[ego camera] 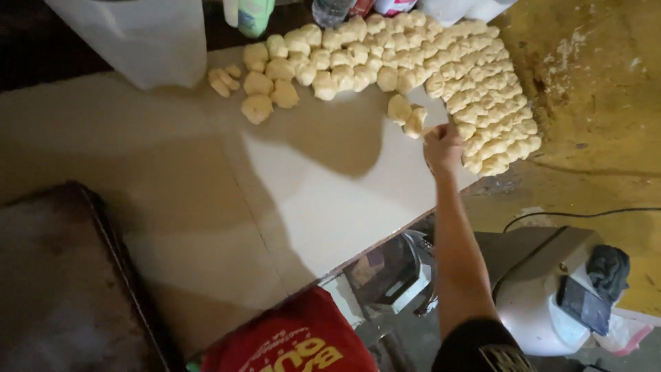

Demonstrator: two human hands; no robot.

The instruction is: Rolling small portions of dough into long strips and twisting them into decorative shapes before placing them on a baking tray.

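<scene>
Head view: right hand (443,145) at the dough pieces on the worktop (323,186).

Head view: the right hand reaches to 1 o'clock, its grip pinched on a dough piece (415,122) at the near edge of the dough mass (441,69). A second loose piece (398,109) lies touching it at 10 o'clock. The mass of cut pieces fills the worktop's far right corner. A smaller group of separated pieces (265,86) sits at 11 o'clock, apart from the mass. Judgement: only a few pieces are set apart; most of the mass remains to be handled. A dark tray (62,275) lies at 8 o'clock, a red bag (296,341) at 6 o'clock. The left hand is out of view.
</scene>
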